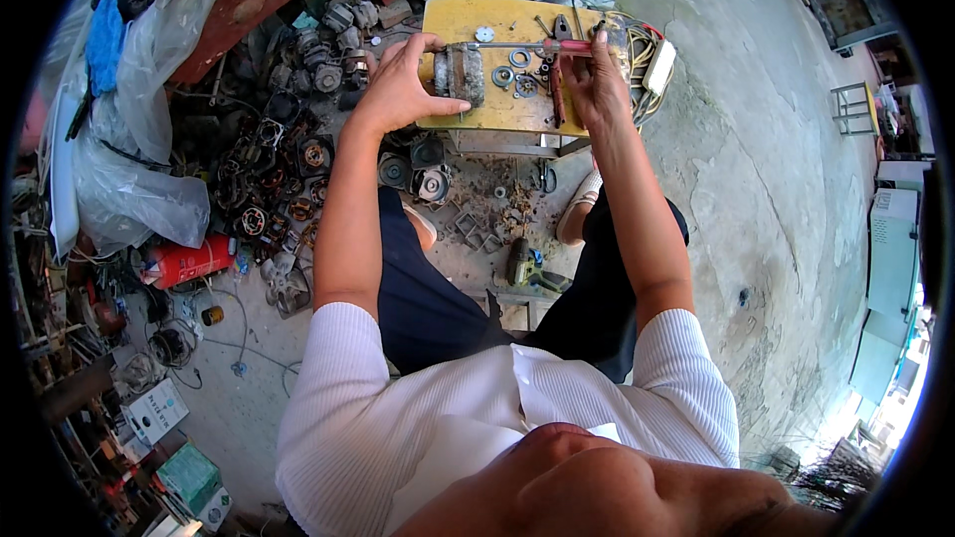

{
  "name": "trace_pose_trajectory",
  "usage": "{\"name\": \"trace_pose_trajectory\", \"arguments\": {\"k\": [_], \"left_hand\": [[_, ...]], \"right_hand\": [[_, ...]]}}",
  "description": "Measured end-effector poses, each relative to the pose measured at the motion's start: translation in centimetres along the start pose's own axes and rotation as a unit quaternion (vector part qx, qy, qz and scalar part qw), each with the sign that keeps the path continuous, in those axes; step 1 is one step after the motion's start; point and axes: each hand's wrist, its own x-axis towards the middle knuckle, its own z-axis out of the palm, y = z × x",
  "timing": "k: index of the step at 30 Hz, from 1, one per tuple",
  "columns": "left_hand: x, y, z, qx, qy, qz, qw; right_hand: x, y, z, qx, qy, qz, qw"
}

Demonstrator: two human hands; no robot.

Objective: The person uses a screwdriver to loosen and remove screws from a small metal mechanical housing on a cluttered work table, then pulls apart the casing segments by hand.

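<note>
A small electric motor, grey with a rusty band, lies on its side at the left of a yellow stool-like table. My left hand grips it from the left, thumb along its near side and fingers at the far side. My right hand is closed round the red handle of a long screwdriver. The screwdriver's shaft points left, its tip against or close to the motor's right end. Beneath the shaft lie metal rings, small parts and red-handled pliers.
Left of the table is a heap of old motor parts, with plastic sheeting beyond. A coiled cable with a white power strip sits at the table's right. Between my feet, a cordless drill lies on the concrete floor.
</note>
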Motion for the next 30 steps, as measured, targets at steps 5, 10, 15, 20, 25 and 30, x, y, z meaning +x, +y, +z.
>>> {"name": "trace_pose_trajectory", "arguments": {"k": [5,10,15,20,25,30], "left_hand": [[0.1,0.2,0.0,-0.013,-0.007,-0.009,1.0],[0.1,0.7,-0.4,0.0,-0.015,-0.019,1.0],[0.1,0.1,-0.1,-0.011,-0.015,-0.016,1.0],[0.2,0.3,-0.2,0.001,-0.017,-0.011,1.0],[0.1,0.2,-0.2,0.007,-0.019,-0.008,1.0],[-0.1,0.7,-0.3,0.021,-0.004,0.003,1.0]], "right_hand": [[0.4,0.3,-0.5,-0.032,-0.014,-0.046,0.998],[0.7,0.1,-0.8,-0.062,-0.025,-0.064,0.996],[-1.6,-0.2,1.8,-0.087,0.04,-0.055,0.994],[-0.3,0.0,0.5,-0.075,0.013,-0.055,0.996],[0.0,0.1,-0.1,-0.08,-0.016,-0.069,0.994],[-1.0,-0.1,1.0,-0.119,0.022,-0.079,0.989]]}}
